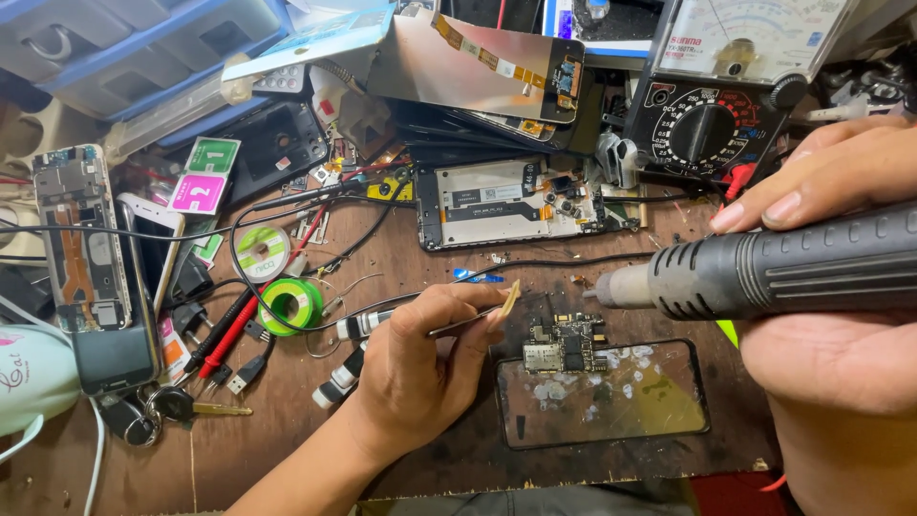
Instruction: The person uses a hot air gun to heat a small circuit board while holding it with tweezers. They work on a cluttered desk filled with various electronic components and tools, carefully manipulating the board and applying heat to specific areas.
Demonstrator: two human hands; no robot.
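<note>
Two hands work over one small circuit board (pixel 565 344), a dark, dense phone mainboard with a silvery shielded block at its left and tiny gold-edged parts across the top. It lies on the upper edge of a black phone screen panel (pixel 611 401), whose glass is smeared with whitish blotches, near the front of the brown wooden worktop (pixel 287 430).

The left hand (pixel 415 368) has its fingers (pixel 468 304) pressed together around one pair of thin metal tweezers (pixel 473 320), whose tip holds a small tan sliver just above and left of the board. The right hand (pixel 826 277) is wrapped around one dark grey hot-air tool (pixel 783 268) with a ribbed barrel and a pale metal nozzle; the nozzle points left and ends just above the board's upper right corner. Its fingers lie curled over the top of the barrel, the palm beneath.

Around them: one analogue multimeter (pixel 712 105) with a round black dial stands at the back right. Two opened phones show their insides, one (pixel 521 201) lying behind the board, one (pixel 81 239) at the far left. Two reels sit left of centre, a green one (pixel 291 306) and a white one (pixel 263 253). One bare display panel with gold flex strips (pixel 478 67) leans at the back. One bunch of keys (pixel 162 406) rests by the left edge, and one red probe (pixel 229 334) lies beside the green reel.
</note>
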